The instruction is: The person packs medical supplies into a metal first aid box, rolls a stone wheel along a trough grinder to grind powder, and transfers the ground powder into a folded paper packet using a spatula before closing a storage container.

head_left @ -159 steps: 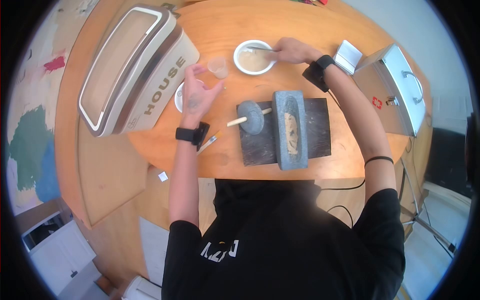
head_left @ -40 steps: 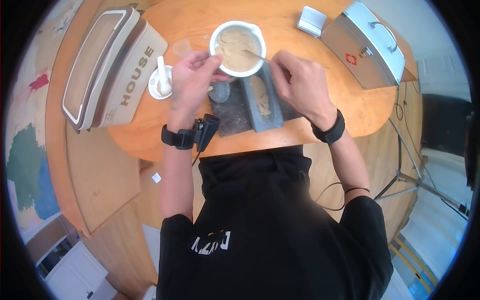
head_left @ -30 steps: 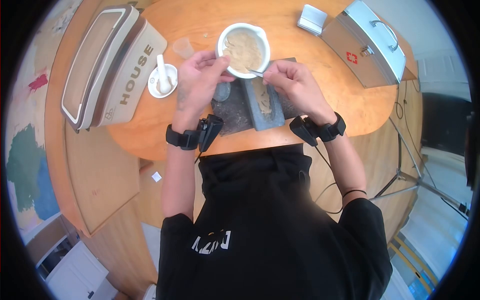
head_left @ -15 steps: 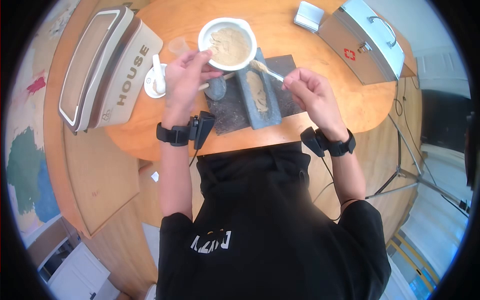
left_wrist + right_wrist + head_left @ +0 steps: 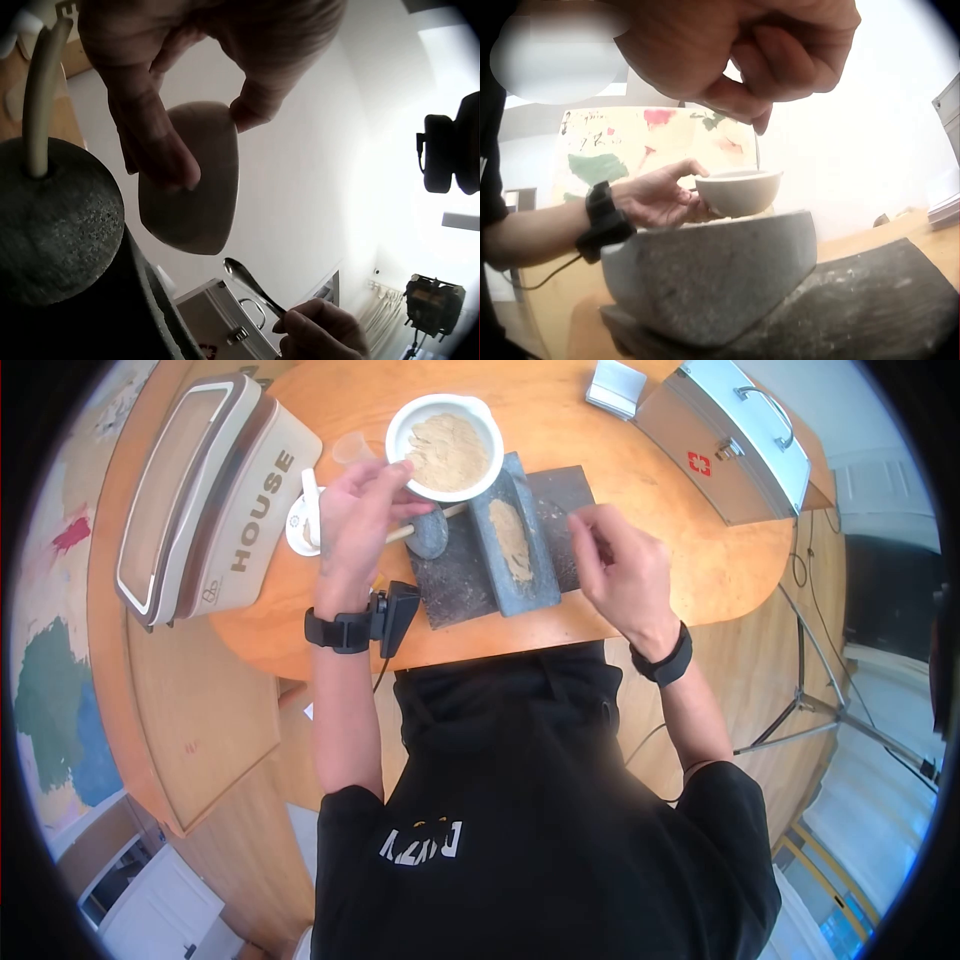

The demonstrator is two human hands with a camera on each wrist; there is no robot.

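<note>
My left hand [image 5: 362, 520] grips a white bowl [image 5: 490, 460] by its near left rim, thumb on the edge and fingers beneath. Light brown powder [image 5: 447, 452] covers the bowl's inside. It is held up over the far end of a grey stone trough [image 5: 540, 565], which has more powder along its groove. In the left wrist view, my right hand [image 5: 324, 330] pinches a metal spoon [image 5: 259, 289] by its handle. From the head view that hand is right of the trough, above a dark board [image 5: 455, 595]. A stone grinding wheel [image 5: 429, 535] with a wooden handle lies left of the trough.
At the left stand a large box [image 5: 262, 510] marked HOUSE and a small white dish [image 5: 297, 538] with a white pestle [image 5: 310, 490]. A clear plastic cup [image 5: 350, 448] is behind my left hand. An aluminium case [image 5: 720, 450] and a white box [image 5: 616, 388] are at the right.
The bowl has been lifted off the table by my left hand and brought over the trough. My right hand has drawn the spoon out of the powder and moved right; the bowl has shifted slightly left.
</note>
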